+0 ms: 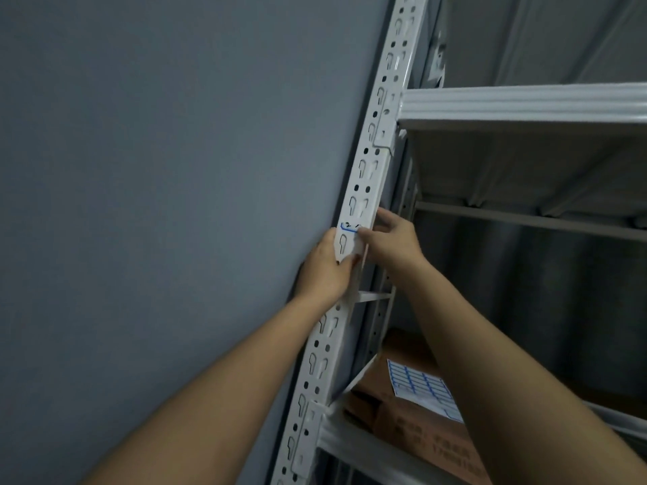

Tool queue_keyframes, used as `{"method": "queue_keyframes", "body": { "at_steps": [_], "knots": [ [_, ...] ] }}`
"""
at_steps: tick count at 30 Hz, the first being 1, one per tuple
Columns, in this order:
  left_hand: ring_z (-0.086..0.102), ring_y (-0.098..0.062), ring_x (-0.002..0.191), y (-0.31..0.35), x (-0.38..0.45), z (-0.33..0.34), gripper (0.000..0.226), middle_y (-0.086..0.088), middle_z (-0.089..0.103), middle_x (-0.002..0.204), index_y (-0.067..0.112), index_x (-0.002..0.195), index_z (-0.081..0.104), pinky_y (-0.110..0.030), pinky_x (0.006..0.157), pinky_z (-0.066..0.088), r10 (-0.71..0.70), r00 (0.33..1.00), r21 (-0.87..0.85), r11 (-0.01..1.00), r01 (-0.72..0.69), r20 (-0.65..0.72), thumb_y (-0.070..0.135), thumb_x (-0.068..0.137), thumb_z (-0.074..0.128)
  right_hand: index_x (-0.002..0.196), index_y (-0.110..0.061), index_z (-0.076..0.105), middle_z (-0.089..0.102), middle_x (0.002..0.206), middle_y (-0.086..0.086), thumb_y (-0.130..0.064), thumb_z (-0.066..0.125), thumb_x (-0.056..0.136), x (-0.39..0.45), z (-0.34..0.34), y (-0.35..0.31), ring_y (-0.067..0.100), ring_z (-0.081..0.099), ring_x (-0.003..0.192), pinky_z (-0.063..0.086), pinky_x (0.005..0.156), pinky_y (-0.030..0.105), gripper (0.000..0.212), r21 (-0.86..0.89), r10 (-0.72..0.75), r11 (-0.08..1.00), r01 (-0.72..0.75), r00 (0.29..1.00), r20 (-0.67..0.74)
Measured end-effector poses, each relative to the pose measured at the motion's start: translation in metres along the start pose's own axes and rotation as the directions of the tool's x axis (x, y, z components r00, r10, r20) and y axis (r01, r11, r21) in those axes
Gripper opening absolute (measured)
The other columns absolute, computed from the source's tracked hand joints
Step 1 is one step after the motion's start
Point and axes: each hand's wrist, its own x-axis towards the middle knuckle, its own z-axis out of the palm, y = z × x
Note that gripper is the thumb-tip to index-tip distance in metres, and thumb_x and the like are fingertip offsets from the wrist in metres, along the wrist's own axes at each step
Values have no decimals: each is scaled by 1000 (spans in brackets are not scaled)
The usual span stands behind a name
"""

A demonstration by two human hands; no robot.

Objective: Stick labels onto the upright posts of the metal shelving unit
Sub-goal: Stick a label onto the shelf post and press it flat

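Note:
A white slotted upright post of the metal shelving unit runs diagonally through the middle of the view. A small white label with a blue border and black handwriting lies across the post's front face. My left hand grips the post from the left, just below the label, thumb on the front face. My right hand comes from the right, its thumb pressing the label's right end and its fingers curled round the post's inner edge.
A grey wall fills the left side. A shelf beam joins the post above my hands. On the lower shelf sits a cardboard box with a sheet of blue-bordered labels on top.

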Motion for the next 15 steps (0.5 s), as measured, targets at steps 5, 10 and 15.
{"method": "queue_keyframes", "body": {
  "at_steps": [5, 10, 15],
  "knots": [
    [60, -24, 106, 3, 15, -8, 32, -5, 61, 122, 15, 126, 51, -40, 91, 49, 140, 989, 82, 987, -135, -53, 15, 94, 46, 124, -23, 60, 72, 107, 3, -5, 57, 92, -1, -1, 6, 18, 69, 97, 55, 90, 45, 38, -66, -48, 997, 50, 998, 33],
    [57, -28, 100, 12, 28, -10, 25, -13, 59, 114, 7, 115, 57, -35, 84, 45, 195, 974, 285, 946, -155, -117, 8, 94, 43, 124, -24, 59, 71, 104, -2, -4, 55, 92, -1, 1, 10, 17, 68, 97, 54, 92, 44, 38, -6, -75, 997, 75, 996, 51],
    [56, -28, 92, 13, 28, -5, 15, -13, 60, 106, 5, 100, 60, -32, 76, 42, 189, 966, 338, 933, -122, -175, 7, 93, 47, 124, -28, 58, 71, 105, -3, -7, 53, 92, -2, 1, 17, 15, 68, 97, 53, 93, 43, 38, -1, -129, 992, 129, 991, 47]
  ]
}}
